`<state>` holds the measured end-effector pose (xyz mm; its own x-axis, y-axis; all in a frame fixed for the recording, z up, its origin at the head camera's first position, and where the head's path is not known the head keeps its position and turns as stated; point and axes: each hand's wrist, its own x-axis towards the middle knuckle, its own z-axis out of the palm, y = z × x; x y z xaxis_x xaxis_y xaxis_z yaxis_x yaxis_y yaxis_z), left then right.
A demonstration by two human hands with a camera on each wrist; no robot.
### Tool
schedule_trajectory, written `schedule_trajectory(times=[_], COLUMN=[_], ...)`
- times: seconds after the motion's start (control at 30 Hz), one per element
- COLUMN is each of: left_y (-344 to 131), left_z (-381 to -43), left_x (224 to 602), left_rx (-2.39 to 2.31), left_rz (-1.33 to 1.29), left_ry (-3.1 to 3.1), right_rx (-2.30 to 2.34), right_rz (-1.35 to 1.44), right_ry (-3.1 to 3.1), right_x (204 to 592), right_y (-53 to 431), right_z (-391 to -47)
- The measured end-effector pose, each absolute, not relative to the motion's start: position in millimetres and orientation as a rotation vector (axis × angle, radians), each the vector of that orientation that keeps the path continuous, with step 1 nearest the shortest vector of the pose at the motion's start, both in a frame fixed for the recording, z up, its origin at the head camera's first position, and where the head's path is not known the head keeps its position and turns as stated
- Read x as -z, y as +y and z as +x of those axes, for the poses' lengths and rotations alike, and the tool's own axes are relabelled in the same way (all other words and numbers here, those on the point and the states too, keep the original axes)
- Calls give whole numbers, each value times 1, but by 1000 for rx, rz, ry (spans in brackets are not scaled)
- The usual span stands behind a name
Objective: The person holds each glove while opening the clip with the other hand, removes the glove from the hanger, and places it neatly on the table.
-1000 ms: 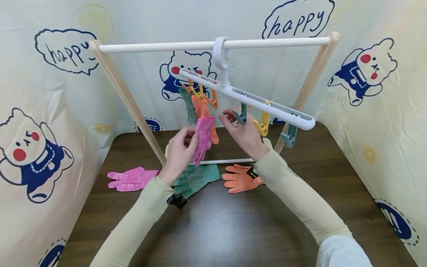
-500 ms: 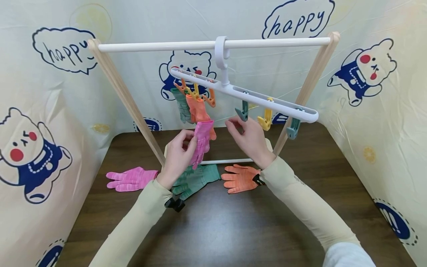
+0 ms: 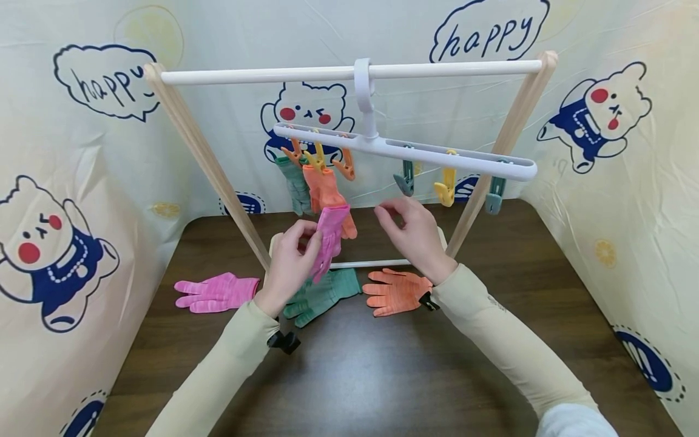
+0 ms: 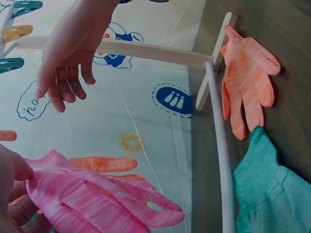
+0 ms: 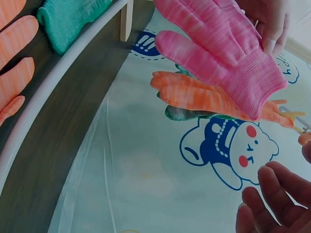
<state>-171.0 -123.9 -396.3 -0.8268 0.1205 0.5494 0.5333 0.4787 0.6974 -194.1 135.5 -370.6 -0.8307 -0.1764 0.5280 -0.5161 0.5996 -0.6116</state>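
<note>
My left hand (image 3: 292, 255) pinches a pink knit glove (image 3: 332, 227) near its cuff, fingers hanging down. Just behind it in the head view, a hung orange glove (image 3: 323, 188) is partly covered by the pink one. Farther left a green glove (image 3: 295, 185) also hangs from a clip. The third clip, an orange one (image 3: 346, 165), holds nothing and sits above the pink cuff. All hang from a white clip hanger (image 3: 377, 144). My right hand (image 3: 417, 233) hovers below the hanger's right half; in the right wrist view its fingers (image 5: 272, 187) are loosely bent around nothing.
The hanger hooks over a white rod (image 3: 262, 75) on a wooden frame (image 3: 207, 164). Its right half carries a dark green clip (image 3: 405, 179), a yellow clip (image 3: 446, 187) and another green clip (image 3: 495, 195). Pink (image 3: 215, 293), green (image 3: 327, 294) and orange (image 3: 395, 293) gloves lie on the table.
The hanger has turned on the rod, its left end swinging left and its right end to the right. My right hand has drawn right and down; my left hand and the pink glove have sunk slightly.
</note>
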Motion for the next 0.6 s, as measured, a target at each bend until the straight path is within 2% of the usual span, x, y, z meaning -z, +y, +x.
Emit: schedule_trajectory(times=[0.6], left_y=[-134], left_z=[-159], left_x=[409], left_rx=[1352], left_rz=[-496], left_ry=[-2342], right_rx=[-1123], right_rz=[540], right_ry=[-2464], right_x=[384], right_y=[149], right_z=[-183])
